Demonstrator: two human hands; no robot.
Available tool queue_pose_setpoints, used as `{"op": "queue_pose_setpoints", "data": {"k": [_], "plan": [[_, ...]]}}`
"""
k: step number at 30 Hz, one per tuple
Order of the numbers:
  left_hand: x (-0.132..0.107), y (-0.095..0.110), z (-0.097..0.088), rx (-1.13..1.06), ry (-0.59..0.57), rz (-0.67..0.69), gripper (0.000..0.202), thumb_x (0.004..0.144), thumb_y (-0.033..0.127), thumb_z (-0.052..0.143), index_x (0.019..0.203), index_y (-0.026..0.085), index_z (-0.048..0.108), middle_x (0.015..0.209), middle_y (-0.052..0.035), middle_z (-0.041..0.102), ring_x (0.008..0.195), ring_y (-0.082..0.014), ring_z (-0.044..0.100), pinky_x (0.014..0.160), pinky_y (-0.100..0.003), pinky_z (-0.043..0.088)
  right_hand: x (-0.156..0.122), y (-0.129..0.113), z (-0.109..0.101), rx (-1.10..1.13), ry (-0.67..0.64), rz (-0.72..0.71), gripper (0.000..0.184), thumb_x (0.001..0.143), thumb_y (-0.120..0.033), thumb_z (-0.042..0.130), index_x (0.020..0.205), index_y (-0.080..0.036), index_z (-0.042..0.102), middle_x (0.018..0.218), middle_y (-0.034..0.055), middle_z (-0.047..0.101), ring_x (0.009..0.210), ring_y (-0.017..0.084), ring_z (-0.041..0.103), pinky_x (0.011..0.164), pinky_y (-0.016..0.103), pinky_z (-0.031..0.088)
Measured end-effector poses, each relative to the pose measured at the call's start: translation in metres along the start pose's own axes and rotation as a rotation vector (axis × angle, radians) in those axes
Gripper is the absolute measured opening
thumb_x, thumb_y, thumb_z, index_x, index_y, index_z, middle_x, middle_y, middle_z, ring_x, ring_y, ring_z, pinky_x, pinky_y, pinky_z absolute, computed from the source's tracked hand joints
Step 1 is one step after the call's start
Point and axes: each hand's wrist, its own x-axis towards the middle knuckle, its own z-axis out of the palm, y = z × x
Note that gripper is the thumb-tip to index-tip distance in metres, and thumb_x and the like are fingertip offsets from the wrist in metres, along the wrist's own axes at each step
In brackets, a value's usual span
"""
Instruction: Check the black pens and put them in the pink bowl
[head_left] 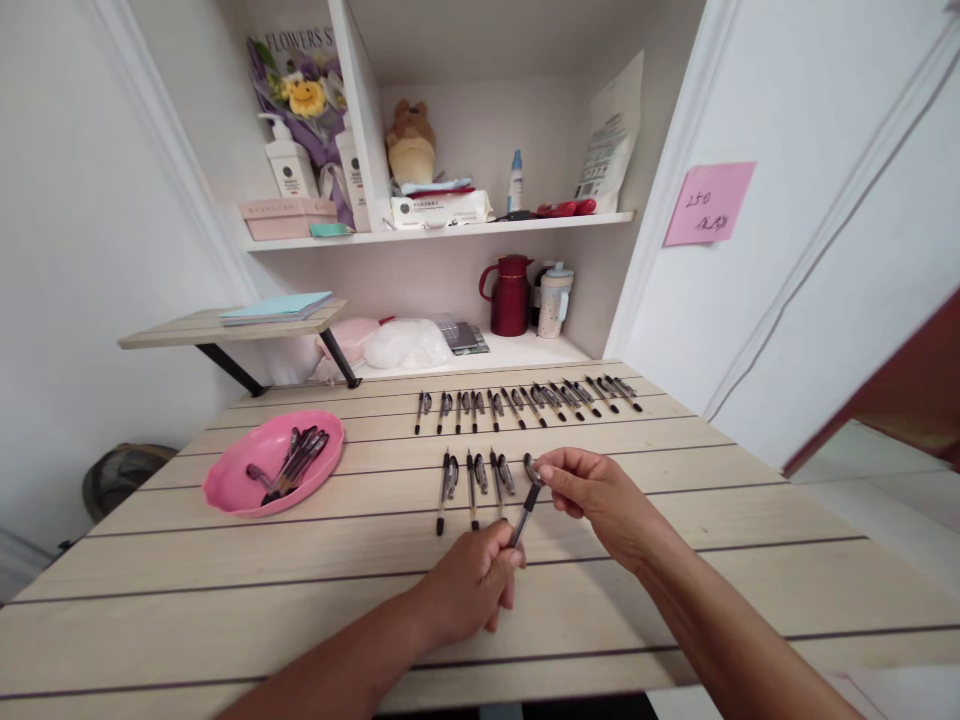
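Observation:
My left hand (480, 580) is closed round the rear of a black gel pen (526, 512), which slants up to the right. At the pen's front end, the fingertips of my right hand (596, 495) pinch its dark cap (530, 466). Whether the cap is on the tip or just off it, I cannot tell. Left of the held pen lies a short row of uncapped pens (472, 490), each with its cap (481, 474) beside it. Farther back, a longer row of uncapped pens (520, 408) with caps runs across the table.
A pink plastic basin (225, 494) with several capped pens (304, 462) stands on the slatted wooden table (315, 580), at the left. Behind it is a small raised stand (180, 328) with blue paper. At the back are shelves (450, 232), a red jug (511, 298) and a cup (553, 302).

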Motion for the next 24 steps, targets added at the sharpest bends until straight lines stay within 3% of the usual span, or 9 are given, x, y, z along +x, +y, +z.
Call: {"op": "queue_pose_setpoints", "data": {"k": [13,15,20,24], "plan": [[-0.001,0.001,0.003,-0.007,0.049,0.030,0.024,0.086,0.038,0.030,0.074,0.019,0.039,0.058,0.0040,0.050,0.036,-0.0043,0.042,0.037,-0.016,0.029,-0.009,0.018,0.022,0.167,0.158,-0.099,0.025,0.064,-0.040,0.067,0.064,-0.018,0.056,0.053,-0.0047,0.046,0.046,0.006,0.035,0.044,0.021,0.028],[-0.002,0.002,0.003,-0.018,0.058,0.041,0.024,0.086,0.037,0.030,0.075,0.019,0.039,0.058,0.0041,0.049,0.037,-0.0042,0.042,0.038,-0.016,0.030,-0.010,0.013,0.021,0.142,0.127,-0.120,0.024,0.064,-0.040,0.067,0.066,-0.018,0.058,0.059,-0.0023,0.052,0.050,0.008,0.041,0.047,0.021,0.032],[-0.002,0.003,0.003,-0.028,0.051,0.034,0.023,0.086,0.036,0.030,0.076,0.018,0.039,0.059,0.0043,0.049,0.038,-0.0037,0.043,0.040,-0.016,0.030,-0.009,0.004,0.010,0.157,-0.067,-0.060,0.037,0.064,-0.040,0.067,0.093,-0.019,0.065,0.090,0.0076,0.064,0.081,0.018,0.054,0.065,0.027,0.041],[-0.001,0.001,0.003,-0.014,0.040,0.039,0.023,0.086,0.037,0.031,0.075,0.018,0.039,0.059,0.0044,0.049,0.037,-0.0036,0.042,0.040,-0.016,0.030,-0.004,0.012,0.009,0.165,-0.029,-0.070,0.024,0.060,-0.037,0.071,0.072,-0.017,0.067,0.075,0.0036,0.064,0.066,0.012,0.050,0.063,0.026,0.038]]}}
